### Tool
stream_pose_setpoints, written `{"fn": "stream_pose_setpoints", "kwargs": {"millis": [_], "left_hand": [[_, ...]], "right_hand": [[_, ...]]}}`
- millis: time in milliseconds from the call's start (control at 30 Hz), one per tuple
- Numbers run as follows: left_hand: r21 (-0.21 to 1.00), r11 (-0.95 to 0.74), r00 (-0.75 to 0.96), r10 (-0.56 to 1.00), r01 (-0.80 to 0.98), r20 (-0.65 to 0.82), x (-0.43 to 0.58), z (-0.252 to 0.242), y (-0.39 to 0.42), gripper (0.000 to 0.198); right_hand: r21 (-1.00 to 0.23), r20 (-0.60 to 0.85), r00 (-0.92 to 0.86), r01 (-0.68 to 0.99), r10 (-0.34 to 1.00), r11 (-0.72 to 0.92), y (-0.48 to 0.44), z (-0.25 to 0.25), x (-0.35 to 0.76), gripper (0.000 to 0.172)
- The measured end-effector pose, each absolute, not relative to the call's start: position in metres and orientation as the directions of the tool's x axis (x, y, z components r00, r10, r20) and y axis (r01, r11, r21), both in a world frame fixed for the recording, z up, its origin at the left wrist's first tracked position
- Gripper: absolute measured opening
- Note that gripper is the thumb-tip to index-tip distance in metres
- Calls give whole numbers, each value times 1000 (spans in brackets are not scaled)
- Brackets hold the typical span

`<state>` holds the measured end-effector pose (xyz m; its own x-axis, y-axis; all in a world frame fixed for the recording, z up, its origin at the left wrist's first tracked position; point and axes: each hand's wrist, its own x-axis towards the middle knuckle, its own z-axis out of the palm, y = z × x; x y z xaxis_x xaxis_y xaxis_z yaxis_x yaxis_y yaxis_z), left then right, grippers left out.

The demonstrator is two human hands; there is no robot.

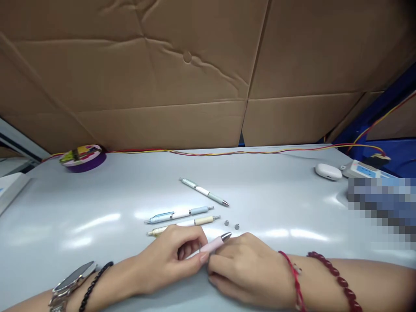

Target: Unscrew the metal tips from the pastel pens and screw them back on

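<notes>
My left hand [169,260] and my right hand [243,268] meet at the near edge of a glossy grey table [97,203]. Both have their fingers curled round a pink pen [215,243], whose metal tip points up and to the right. Just beyond my left hand lie a cream pen [185,224] and a blue pen [178,214], both without their tips. Two small metal tips [231,225] lie loose next to them. Farther back rests a green-and-white pen [204,191], whole, lying at a slant.
A purple round tin [83,157] sits at the back left. Red and yellow wires [227,152] run along the back edge under cardboard sheets [195,69]. A white earbud case [328,171] and a power strip [364,170] lie at the right. A white box edge [11,186] shows at the left.
</notes>
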<state>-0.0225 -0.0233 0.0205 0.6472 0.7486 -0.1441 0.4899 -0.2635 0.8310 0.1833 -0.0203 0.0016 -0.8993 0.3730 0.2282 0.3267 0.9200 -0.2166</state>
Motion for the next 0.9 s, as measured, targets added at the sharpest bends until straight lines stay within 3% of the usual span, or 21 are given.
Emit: {"fn": "stream_pose_setpoints", "kwargs": {"millis": [67,167,400,533,633,767,900], "left_hand": [[826,-274,647,750,493,-137,-23,20,-23,19],[817,-291,651,747,498,-131,-24,18,-24,18],[802,-327,678,724,499,-127,-24,20,-23,13],[811,-314,686,713,493,-141,-26,20,-23,12],[832,-304,697,705,465,-132,-28,20,-24,18],[862,-291,707,699,415,-105,-28,17,-23,23],[867,-280,692,716,412,-97,-27,19,-21,22]], "right_hand": [[-97,356,-883,291,307,952,-18,-10,184,14],[-6,413,-878,263,242,965,-16,-20,183,17],[-39,425,-861,292,280,956,-16,-17,182,18],[-283,300,-879,289,371,914,-14,-11,186,53],[-512,207,-877,280,433,812,-13,-5,190,65],[-711,233,-810,236,539,662,-13,1,191,61],[-748,284,-715,252,639,614,-11,4,192,47]]}}
